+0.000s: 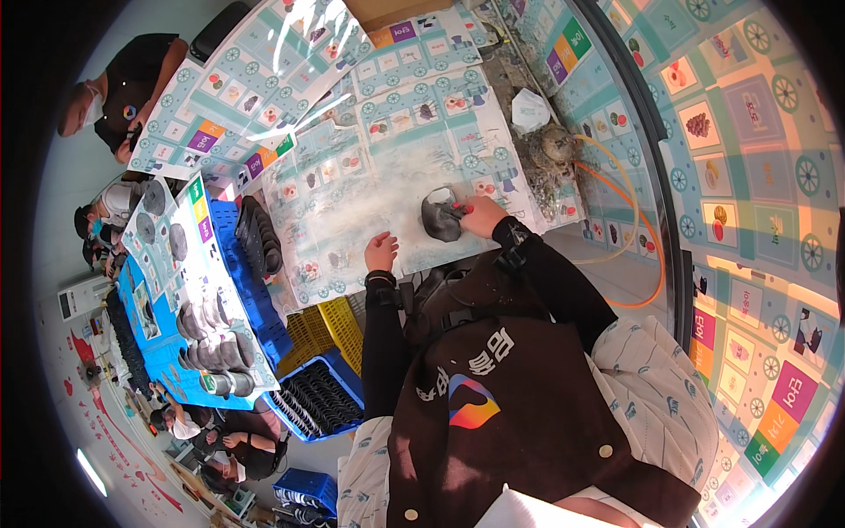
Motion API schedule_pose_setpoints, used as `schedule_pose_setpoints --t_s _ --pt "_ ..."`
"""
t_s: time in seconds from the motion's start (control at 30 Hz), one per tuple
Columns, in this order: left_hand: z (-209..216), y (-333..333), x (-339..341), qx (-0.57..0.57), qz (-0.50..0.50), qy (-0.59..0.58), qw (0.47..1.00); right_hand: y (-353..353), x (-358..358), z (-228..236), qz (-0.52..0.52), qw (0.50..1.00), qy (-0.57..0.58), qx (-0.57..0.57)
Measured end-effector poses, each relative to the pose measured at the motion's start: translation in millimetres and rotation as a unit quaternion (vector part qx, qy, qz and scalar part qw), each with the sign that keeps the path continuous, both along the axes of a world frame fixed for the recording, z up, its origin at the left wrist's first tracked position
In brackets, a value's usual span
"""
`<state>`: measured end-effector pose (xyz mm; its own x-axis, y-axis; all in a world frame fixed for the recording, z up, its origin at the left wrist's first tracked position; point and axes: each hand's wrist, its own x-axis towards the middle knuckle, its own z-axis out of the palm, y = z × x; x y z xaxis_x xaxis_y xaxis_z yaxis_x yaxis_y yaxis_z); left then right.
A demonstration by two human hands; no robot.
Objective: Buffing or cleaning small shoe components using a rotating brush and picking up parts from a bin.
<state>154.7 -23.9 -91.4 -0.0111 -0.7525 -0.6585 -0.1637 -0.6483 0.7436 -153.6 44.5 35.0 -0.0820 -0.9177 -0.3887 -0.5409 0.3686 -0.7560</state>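
On the white dusty patch of the worktable lies a dark grey, rounded, shell-like piece (440,216) with a pale glint along its upper edge. My right hand (481,216) is closed at the right side of this piece, with a small red thing (464,209) showing at its fingertips. How much of the red thing sits inside the grip is hidden. My left hand (381,252) rests near the front edge of the table, left of the piece, fingers apart and holding nothing.
Patterned sheeting covers the worktable (396,167). Dark moulded pieces stand in a row (258,233) at its left, beside a blue crate (236,255). A yellow crate (330,330) and another blue crate (352,374) are lower left. An orange hose (658,255) curves at right. Other people work at left.
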Motion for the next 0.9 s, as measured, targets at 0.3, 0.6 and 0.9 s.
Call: schedule_pose_setpoints --t_s 0.3,0.6,0.9 --pt "4.1 -1.4 -2.1 0.005 -0.011 -0.007 1.000 -6.3 -4.7 -2.2 -0.006 0.999 0.046 -0.015" --pt "5.4 0.2 0.2 -0.005 -0.002 -0.008 1.000 -4.1 -11.3 4.3 0.110 0.991 0.036 0.071" --pt "-9.3 2.8 -10.8 -0.065 -0.053 -0.042 0.996 -7.7 -15.0 37.3 0.185 0.970 0.056 0.149"
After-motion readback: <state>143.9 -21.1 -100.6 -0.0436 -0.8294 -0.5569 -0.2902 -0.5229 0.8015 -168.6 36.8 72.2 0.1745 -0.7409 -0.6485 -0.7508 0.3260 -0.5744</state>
